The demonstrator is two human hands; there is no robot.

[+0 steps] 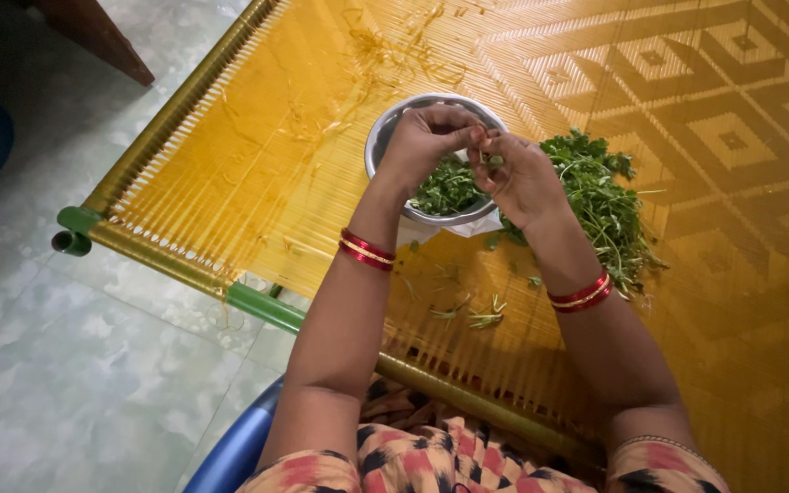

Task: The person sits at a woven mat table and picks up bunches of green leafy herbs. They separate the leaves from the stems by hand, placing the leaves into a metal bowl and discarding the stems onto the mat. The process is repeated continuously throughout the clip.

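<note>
While both hands meet over the round steel bowl [385, 137], head view: left hand [422, 146] grip pinched shut on a small green leafy sprig [495, 161], right hand [522, 183] grip pinched on it too | better to strip leaves close over bowl, holding stem firm | loose green herb pile [604, 205] just right of bowl on yellow woven cot [257, 137] | no packages, labels, signs visible

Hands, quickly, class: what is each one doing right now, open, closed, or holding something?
Left hand: closed, fingertips pinching a sprig of green herb over the steel bowl.
Right hand: closed, pinching the same sprig.
</note>
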